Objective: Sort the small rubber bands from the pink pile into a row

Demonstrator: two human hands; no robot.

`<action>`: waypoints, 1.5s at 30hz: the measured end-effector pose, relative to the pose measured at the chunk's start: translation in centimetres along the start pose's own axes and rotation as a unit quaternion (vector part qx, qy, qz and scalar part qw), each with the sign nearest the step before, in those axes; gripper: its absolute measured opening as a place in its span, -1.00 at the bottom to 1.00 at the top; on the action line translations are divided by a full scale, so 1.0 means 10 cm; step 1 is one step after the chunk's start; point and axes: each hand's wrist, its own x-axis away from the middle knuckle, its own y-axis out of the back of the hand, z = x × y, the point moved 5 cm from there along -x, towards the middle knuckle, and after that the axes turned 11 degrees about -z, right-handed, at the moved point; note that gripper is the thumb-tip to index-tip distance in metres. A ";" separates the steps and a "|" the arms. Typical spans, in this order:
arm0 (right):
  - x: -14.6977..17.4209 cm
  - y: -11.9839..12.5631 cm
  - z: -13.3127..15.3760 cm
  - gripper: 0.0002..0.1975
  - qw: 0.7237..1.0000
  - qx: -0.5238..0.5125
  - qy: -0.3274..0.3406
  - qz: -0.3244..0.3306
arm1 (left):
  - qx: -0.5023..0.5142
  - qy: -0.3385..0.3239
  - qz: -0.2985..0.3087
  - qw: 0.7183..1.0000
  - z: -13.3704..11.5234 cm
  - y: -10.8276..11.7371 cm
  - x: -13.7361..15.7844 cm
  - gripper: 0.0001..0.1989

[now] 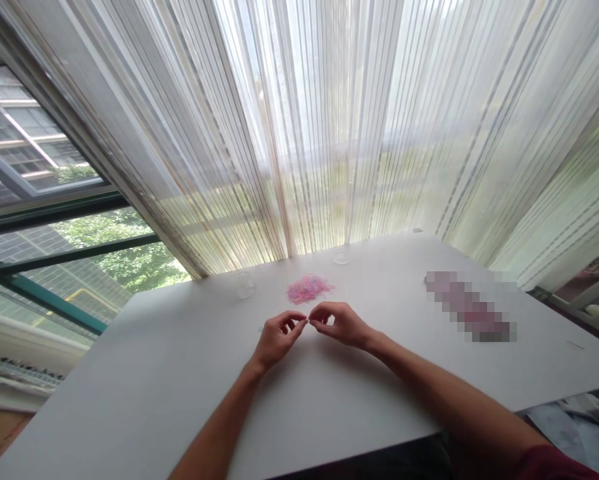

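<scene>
Over the middle of the white table (169, 373), my left hand (278, 339) and my right hand (340, 323) meet fingertip to fingertip. Each has its thumb and forefinger pinched together. A tiny pale thing shows between the fingertips, too small to name. Just beyond the hands lies a loose pile of thin pink and multicoloured strands or bands (309, 289). A clear round dish or cup (245, 285) stands behind the left hand. Farther back, behind the right hand, is another clear round dish or lid (342, 257).
A pixelated reddish patch (472, 307) covers something on the table's right side. A thin strip (576, 345) lies near the right edge. Sheer striped curtains (329, 133) hang along the far edge, with a window (34, 140) at left. A small object (417, 230) sits at the far corner.
</scene>
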 end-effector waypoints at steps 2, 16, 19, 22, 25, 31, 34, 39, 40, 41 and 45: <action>0.00 0.00 0.00 -0.91 1.000 0.003 -0.006 0.001 | -0.002 -0.002 0.000 1.000 0.01 0.00 0.00 -0.72; 0.01 0.03 -0.07 -0.88 1.000 0.014 -0.005 0.009 | 0.010 -0.002 0.005 1.000 0.05 -0.01 0.00 -0.74; 0.00 0.03 -0.05 -0.88 1.000 0.014 -0.002 0.009 | 0.007 -0.007 0.008 1.000 0.05 -0.01 0.00 -0.75; 0.01 0.02 -0.05 -0.87 1.000 0.013 -0.002 0.008 | -0.002 -0.010 0.001 1.000 0.04 0.00 0.00 -0.76; 0.02 0.01 -0.07 -0.87 1.000 0.008 -0.001 0.006 | -0.005 -0.013 -0.003 1.000 0.03 0.01 0.00 -0.76; 0.02 0.01 -0.11 -0.86 1.000 0.012 0.007 0.007 | -0.022 -0.027 -0.004 0.999 0.02 0.03 -0.02 -0.77; 0.02 0.01 -0.12 -0.85 1.000 0.015 0.007 0.007 | -0.041 -0.040 -0.005 0.998 0.02 0.05 -0.02 -0.78; 0.02 -0.01 -0.11 -0.84 1.000 0.021 0.006 0.013 | -0.076 -0.058 0.006 0.995 -0.02 0.10 -0.02 -0.77; 0.02 -0.01 -0.10 -0.84 1.000 0.022 0.006 0.014 | -0.080 -0.057 0.011 0.995 -0.02 0.14 -0.04 -0.76; 0.02 -0.01 -0.09 -0.85 1.000 0.023 0.005 0.015 | -0.086 -0.054 0.015 0.995 -0.02 0.19 -0.06 -0.75; 0.00 0.03 -0.06 -0.86 1.000 0.030 0.004 0.008 | -0.119 -0.013 0.006 0.993 0.05 0.57 -0.18 -0.68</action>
